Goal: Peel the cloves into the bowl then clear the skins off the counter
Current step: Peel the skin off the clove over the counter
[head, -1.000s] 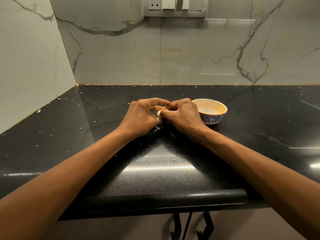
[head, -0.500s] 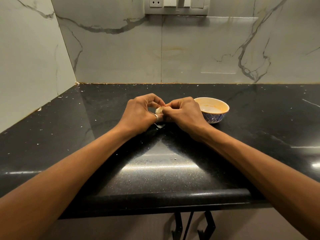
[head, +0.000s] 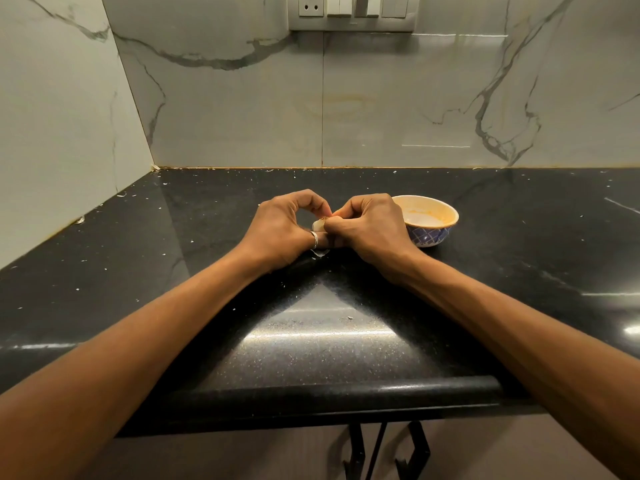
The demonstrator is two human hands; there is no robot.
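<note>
A pale garlic clove [head: 319,224] is held between both hands over the black counter [head: 207,271]. My left hand [head: 282,230], with a ring on one finger, grips the clove from the left. My right hand [head: 370,226] pinches at the clove's top from the right. A piece of thin whitish skin [head: 319,252] lies on the counter just under the hands. A small bowl [head: 427,220], blue-patterned outside and orange-stained inside, stands right behind my right hand; no cloves show in it.
Tiny skin flecks are scattered over the counter, thicker along the left wall [head: 79,220] and the back edge. Marble walls close the left and back. A socket panel [head: 351,12] sits high on the back wall. The counter's rounded front edge [head: 329,389] is near me.
Both hands have stayed in place; the fingers have shifted around the clove, and my left hand's fingers have arched up more.
</note>
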